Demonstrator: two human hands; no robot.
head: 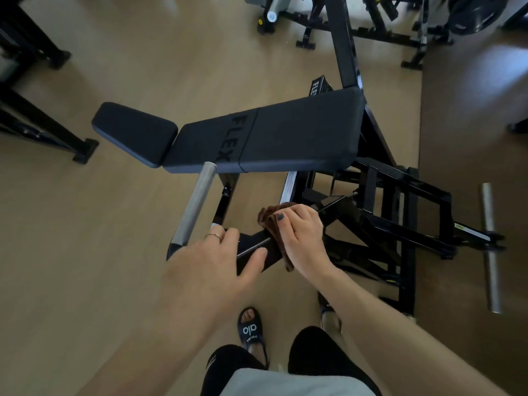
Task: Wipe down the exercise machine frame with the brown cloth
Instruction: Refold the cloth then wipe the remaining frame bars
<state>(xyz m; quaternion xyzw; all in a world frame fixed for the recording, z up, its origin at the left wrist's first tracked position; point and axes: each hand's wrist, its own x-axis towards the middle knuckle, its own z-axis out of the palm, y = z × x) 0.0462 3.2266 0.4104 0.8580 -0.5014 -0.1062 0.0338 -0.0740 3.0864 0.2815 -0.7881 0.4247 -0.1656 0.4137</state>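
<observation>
From the head camera, looking down: the black steel exercise machine frame [368, 212] fills the middle of the picture, its black padded bench [265, 135] up at twelve o'clock. The soft brown folded cloth [271, 227] sits just below centre, draped over a slanted black frame bar [254, 252]. The right hand [303, 235] lies on top of the cloth with its fingers curled round it and the bar, pressing it down. At about eight o'clock from it the left hand [211, 267] rests on the same bar, fingers fairly straight and thumb laid along the metal, steadying rather than clutching. A grey metal handle tube [194, 204] runs off at ten o'clock.

The cloth looks light and limp, likely to bunch, so it's best held wrapped round the bar under the palm. The frame looks stiff, heavy and glossy, probably slick.
</observation>
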